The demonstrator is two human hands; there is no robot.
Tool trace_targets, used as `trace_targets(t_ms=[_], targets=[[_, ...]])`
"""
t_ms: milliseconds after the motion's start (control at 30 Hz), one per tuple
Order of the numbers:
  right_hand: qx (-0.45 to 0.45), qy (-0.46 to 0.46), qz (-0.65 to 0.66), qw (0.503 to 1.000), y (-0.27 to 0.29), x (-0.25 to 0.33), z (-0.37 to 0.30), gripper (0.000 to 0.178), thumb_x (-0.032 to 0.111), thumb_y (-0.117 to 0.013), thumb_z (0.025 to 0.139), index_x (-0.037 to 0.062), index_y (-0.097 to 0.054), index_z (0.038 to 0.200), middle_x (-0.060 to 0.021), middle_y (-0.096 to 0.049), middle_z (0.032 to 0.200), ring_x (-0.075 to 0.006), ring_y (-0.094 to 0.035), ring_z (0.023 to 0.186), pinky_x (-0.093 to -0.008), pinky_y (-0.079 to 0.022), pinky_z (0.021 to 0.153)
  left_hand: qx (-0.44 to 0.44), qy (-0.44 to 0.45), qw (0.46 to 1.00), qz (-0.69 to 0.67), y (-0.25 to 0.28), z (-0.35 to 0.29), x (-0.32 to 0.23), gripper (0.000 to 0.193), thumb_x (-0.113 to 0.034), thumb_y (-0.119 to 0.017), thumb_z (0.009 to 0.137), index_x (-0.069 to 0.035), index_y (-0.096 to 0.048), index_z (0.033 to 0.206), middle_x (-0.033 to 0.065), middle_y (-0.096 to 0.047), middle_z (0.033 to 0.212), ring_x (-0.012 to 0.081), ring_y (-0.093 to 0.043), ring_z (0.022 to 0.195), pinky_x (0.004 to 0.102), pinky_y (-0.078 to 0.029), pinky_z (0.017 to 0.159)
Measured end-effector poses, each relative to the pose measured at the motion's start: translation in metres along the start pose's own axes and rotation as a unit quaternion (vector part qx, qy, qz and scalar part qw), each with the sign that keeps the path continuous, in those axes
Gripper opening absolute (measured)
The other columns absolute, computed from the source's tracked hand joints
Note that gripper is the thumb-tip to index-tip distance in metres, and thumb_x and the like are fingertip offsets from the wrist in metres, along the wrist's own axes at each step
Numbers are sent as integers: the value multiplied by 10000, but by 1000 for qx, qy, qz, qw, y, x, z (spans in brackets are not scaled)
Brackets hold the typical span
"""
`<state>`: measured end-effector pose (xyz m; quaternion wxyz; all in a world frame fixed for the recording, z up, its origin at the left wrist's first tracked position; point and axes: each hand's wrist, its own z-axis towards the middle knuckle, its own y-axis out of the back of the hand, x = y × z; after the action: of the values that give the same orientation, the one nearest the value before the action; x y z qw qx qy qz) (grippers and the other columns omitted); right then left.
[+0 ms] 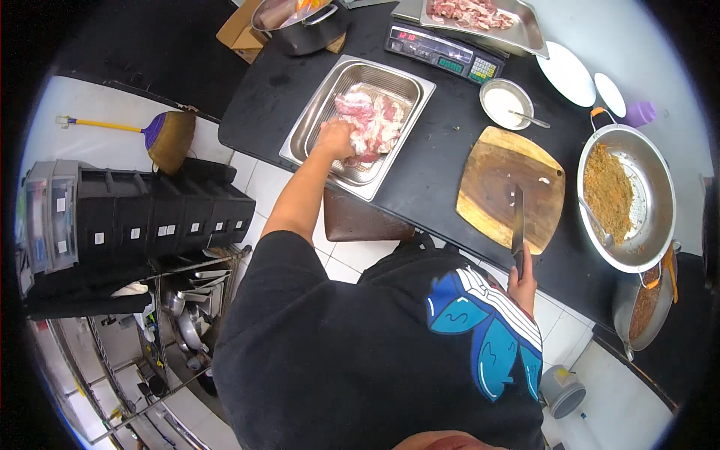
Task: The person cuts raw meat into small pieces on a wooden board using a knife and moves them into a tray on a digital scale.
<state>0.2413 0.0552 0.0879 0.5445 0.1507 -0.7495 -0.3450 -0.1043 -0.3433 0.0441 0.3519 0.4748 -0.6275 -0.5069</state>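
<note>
I seemed to be picking meat point(377, 126) left of the board point(482, 180); couldn't tell if my left grip point(335, 140) closed. My right grip point(523, 285) held the knife point(519, 217). Lifting likely needed squeezing.

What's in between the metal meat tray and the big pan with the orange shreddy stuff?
In the head view, the wooden cutting board lies between them on the black table.

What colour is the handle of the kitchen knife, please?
The kitchen knife's handle is black, seen best in the head view.
</note>
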Motion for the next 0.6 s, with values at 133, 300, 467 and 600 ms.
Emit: trace_targets(t_ms=[133,300,467,600], targets=[[-46,53,2,998,-7,-8,-7,633,-1,-495,897,217,-315,1463,-269,-641,1058,-403,-660,875,-358,-497,721,-106,-82,989,-66,-3,-7,11,379,-219,-800,612,-139,-717,973,99,-663,1081,266,-577,1086,374,-450,930],[-17,-1,15,1000,-7,-17,-13,627,-6,-490,897,209,-318,1461,-272,-613,1146,-407,-640,979,-357,-493,776,-59,23,947,-316,63,-8,23,350,-148,-787,610,-131,-724,954,84,-722,877,183,-692,825,321,-530,759],[-15,-6,40,999,-5,-13,-12,624,-2,-492,898,204,-319,1461,-272,-609,1156,-420,-624,1021,-363,-494,802,-72,-78,864,-492,180,-24,10,381,71,-715,659,-23,-655,1024,55,-703,973,133,-664,854,289,-536,786],[-17,-7,46,999,-3,-12,-13,620,11,-498,903,207,-316,1462,-271,-605,1169,-431,-608,1045,-371,-489,838,-27,-167,870,-462,218,-26,-40,400,-2,-743,684,-17,-634,1069,35,-683,962,99,-629,869,257,-494,827]])
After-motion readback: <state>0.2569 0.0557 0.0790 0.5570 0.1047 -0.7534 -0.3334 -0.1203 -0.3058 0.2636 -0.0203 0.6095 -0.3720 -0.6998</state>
